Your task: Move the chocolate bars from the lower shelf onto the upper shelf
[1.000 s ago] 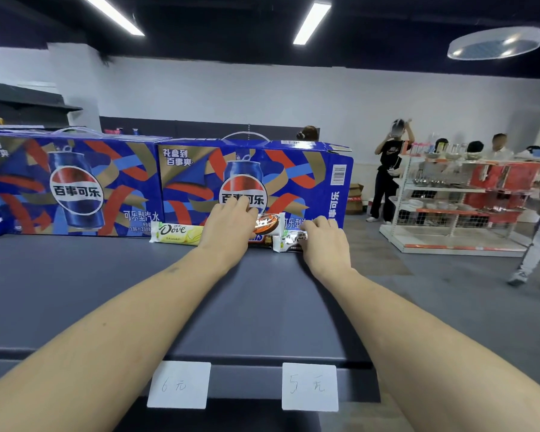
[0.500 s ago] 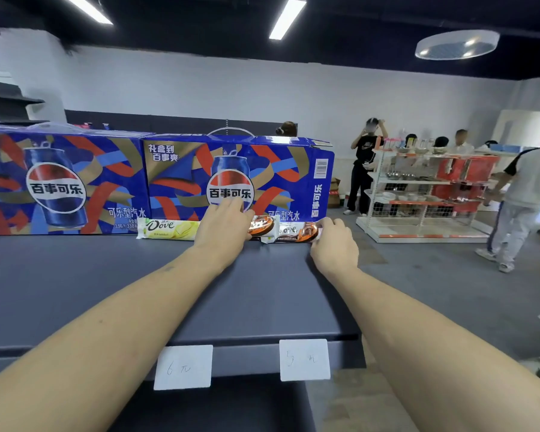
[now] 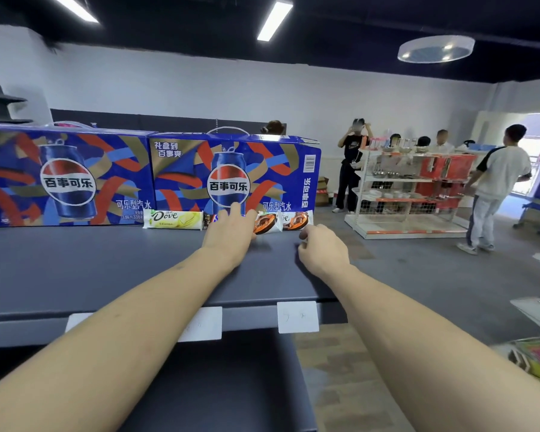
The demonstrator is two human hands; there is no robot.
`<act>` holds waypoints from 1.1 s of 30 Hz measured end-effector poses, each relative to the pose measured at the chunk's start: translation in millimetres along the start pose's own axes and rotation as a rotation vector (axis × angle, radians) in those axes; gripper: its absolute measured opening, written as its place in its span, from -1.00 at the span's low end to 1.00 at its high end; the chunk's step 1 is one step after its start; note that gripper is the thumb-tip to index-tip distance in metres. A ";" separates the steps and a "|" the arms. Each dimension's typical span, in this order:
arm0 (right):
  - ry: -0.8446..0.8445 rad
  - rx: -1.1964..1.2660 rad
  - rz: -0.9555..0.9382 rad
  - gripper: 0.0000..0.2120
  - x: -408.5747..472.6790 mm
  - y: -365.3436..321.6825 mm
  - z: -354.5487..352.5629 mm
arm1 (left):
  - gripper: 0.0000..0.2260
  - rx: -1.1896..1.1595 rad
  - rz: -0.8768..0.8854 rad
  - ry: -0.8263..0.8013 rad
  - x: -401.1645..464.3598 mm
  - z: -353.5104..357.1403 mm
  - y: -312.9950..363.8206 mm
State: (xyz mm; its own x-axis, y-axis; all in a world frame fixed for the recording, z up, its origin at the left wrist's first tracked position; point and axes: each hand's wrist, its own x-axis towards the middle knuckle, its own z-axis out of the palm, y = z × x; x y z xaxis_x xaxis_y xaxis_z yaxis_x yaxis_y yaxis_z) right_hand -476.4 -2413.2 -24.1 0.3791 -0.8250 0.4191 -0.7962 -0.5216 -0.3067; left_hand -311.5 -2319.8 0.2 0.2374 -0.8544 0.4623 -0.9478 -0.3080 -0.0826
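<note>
Now, with the chocolate bars (image 3: 267,222) lined along the far edge of the upper shelf (image 3: 106,269) against the Pepsi cartons (image 3: 231,173), the left hand (image 3: 229,233) should press flat, straight-fingered, squaring them, while the right hand (image 3: 323,247), loosely curled, holds nothing.

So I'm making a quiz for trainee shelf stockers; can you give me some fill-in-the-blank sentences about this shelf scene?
1. The pale yellow-green wrapped chocolate bar carries the brand name ____.
2. The chocolate bars stand in a row against the blue ____ cartons.
3. The ____ hand rests on the row of bars, while the other hand holds nothing.
4. The white paper price tag hangs on the front edge of the dark grey ____.

Missing words: Dove; cola; left; shelf
</note>
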 end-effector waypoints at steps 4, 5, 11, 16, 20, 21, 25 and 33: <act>-0.003 -0.008 -0.044 -0.73 -10.5 6.3 -6.6 | -0.70 -0.033 0.083 -0.022 -14.5 -9.0 10.9; -0.003 -0.006 -0.051 -0.74 -12.8 8.9 -8.1 | -0.71 -0.025 0.111 -0.031 -17.8 -10.4 14.1; 0.008 0.036 -0.108 -0.81 -24.9 22.9 -14.5 | -0.54 -0.127 0.164 -0.029 -35.2 -13.4 30.7; 0.046 0.085 -0.160 -0.84 -31.4 34.3 -20.2 | -0.39 -0.324 0.097 0.093 -49.8 -24.7 41.8; 0.069 0.090 -0.166 -0.85 -32.0 45.8 -23.9 | -0.40 -0.422 0.057 0.176 -52.1 -29.3 51.7; 0.074 0.100 -0.167 -0.85 -31.2 48.5 -24.0 | -0.41 -0.429 0.052 0.187 -51.7 -28.8 54.4; 0.068 0.122 -0.166 -0.87 -25.4 52.6 -20.5 | -0.41 -0.427 0.056 0.186 -45.2 -24.8 58.9; 0.056 0.112 -0.118 -0.79 5.2 58.8 -13.4 | -0.63 -0.210 0.047 0.095 11.0 -0.5 52.8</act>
State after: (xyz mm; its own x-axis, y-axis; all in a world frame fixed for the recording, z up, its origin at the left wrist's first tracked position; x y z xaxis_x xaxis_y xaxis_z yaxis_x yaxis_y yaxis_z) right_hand -527.5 -2445.3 -28.6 0.4376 -0.7448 0.5037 -0.6891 -0.6377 -0.3442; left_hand -359.1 -2345.3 1.4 0.1801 -0.8193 0.5444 -0.9832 -0.1665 0.0746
